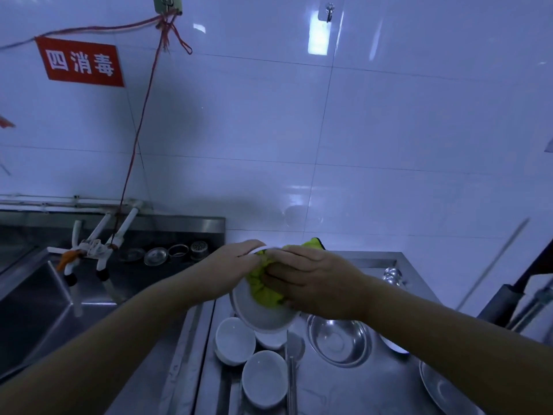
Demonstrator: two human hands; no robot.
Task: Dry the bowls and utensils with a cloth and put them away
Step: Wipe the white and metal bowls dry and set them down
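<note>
My left hand grips the far rim of a white dish, which is tilted above the steel counter. Bunched inside that dish is a yellow-green cloth, and my right hand grips it against the dish's inner face. Below them stand white bowls: one at the left on a stack, another nearer me, a third partly hidden under the dish. A steel bowl sits to the right. Chopsticks lie beside the near white bowl.
A steel sink with taps lies at the left, with drain strainers on its back ledge. A steel plate sits at the lower right. A dark rolling pin and other items stand at the right edge. A white tiled wall rises behind.
</note>
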